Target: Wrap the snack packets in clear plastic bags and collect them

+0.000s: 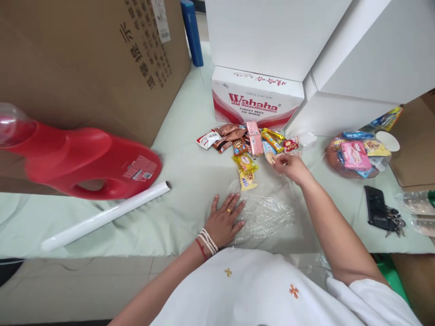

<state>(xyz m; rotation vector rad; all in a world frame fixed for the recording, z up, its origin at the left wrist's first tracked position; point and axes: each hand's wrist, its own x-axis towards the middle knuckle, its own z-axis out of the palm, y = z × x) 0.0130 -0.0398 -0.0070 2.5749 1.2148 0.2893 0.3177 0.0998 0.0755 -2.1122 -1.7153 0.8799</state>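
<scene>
My left hand (224, 220) lies flat with its fingers spread, at the edge of a crumpled clear plastic bag (268, 217). My right hand (291, 168) has its fingers closed on a small beige snack packet (271, 157), at the near right side of a pile of wrapped snacks. In that pile are pink packets (255, 144), brown packets (234, 135), a red and white packet (208, 139) and yellow-wrapped bars (273, 140). Two yellow packets, one plain yellow (245, 163) and one with a cookie picture (248, 180), lie nearer me.
A Wahaha carton (256, 102) stands behind the pile, beside white boxes (356, 108). To the left are a red detergent jug (98, 158), a white roll (108, 215) and a large cardboard box (84, 59). A snack-filled bowl (333, 158), black phone (374, 206) and keys (394, 222) lie right.
</scene>
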